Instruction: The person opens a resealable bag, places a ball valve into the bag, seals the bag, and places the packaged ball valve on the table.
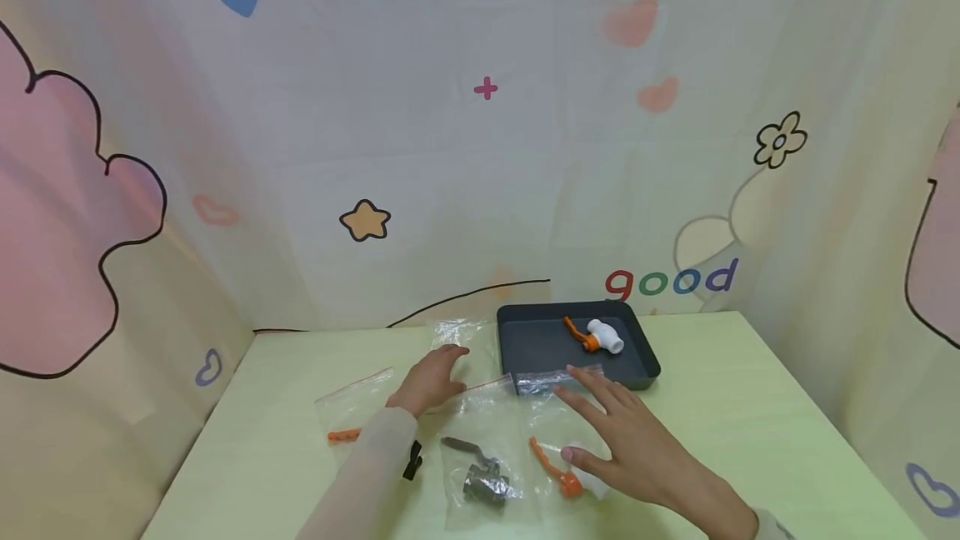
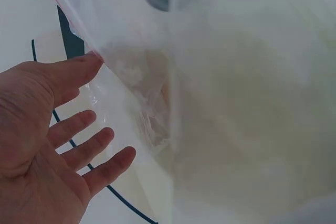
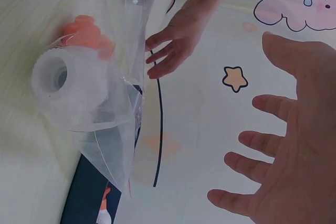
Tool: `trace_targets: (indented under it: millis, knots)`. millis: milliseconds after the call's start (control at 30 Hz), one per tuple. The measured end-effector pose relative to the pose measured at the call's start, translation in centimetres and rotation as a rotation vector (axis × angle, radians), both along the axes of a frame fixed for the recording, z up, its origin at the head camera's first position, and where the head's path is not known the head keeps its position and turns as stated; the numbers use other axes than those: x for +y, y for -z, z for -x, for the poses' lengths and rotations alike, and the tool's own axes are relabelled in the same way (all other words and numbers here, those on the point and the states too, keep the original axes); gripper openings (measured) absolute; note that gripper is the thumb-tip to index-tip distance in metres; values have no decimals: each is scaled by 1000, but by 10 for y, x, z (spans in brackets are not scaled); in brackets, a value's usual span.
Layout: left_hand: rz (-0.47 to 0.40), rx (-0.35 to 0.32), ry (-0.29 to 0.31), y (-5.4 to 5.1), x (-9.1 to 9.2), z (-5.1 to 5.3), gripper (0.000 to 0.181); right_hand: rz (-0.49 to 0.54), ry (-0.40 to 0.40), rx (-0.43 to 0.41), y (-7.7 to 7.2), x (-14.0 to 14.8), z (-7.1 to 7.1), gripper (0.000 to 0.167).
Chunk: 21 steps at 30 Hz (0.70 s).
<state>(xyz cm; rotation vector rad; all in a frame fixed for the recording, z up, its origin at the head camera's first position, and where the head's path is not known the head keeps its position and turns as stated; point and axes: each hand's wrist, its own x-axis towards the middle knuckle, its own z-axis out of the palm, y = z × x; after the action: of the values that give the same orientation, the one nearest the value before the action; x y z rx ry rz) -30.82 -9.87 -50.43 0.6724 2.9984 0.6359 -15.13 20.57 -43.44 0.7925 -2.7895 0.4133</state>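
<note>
My left hand (image 1: 431, 382) hovers over the back of the clear zip bags, fingers relaxed and apart. In the left wrist view its thumb tip lies at the red-edged mouth of a bag (image 2: 105, 93); whether they touch I cannot tell. Just in front is a bag with a grey metal ball valve (image 1: 486, 483) with a lever. My right hand (image 1: 637, 440) is spread above another clear bag (image 1: 543, 419), which holds a white plastic valve (image 3: 68, 85) with an orange handle (image 1: 551, 467); the hand partly covers it.
A dark grey tray (image 1: 525, 348) at the back holds a white valve (image 1: 606, 337) with an orange lever. Another bag (image 1: 360, 394) lies left, with an orange handle (image 1: 343, 436) and a black piece (image 1: 413, 461) near my left sleeve. A clear bag (image 1: 461, 330) lies beside the tray.
</note>
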Motion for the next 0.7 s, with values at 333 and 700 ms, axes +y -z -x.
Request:
trace_targets:
  millis: [333, 700]
  knots:
    - [37, -88, 29, 6, 0, -6, 57, -5, 18, -91, -2, -2, -3, 72]
    - [142, 25, 26, 11, 6, -6, 17, 17, 34, -126, 3, -2, -5, 69]
